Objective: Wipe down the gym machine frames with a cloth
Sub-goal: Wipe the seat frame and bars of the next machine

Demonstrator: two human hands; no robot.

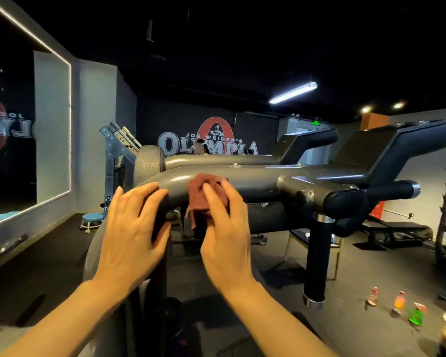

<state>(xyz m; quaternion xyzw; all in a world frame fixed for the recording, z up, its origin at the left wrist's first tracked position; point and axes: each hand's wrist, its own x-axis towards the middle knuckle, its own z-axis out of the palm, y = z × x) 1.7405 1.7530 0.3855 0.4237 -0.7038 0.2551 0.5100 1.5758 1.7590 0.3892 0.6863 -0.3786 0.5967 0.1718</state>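
Grey tubular machine frame [255,180], curved at its left end; reddish-brown cloth [204,195] draped over the tube near the bend. Right hand [224,228]: fingers straight, pressed flat on the cloth. Left hand [131,228]: open, fingers spread, resting on the bend just beside the cloth; three small bottles [397,304] on the floor, lower right.

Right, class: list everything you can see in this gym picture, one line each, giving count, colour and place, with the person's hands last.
machine frame: one, grey, centre
cloth: one, reddish-brown, draped on the frame bend
round pad: one, grey, left end of frame
stool: one, blue seat, floor left
bottles: three, red, orange, green, floor right
wall logo: one, red and white, back wall
left hand: open, fingers on the frame
right hand: open, pressing the cloth
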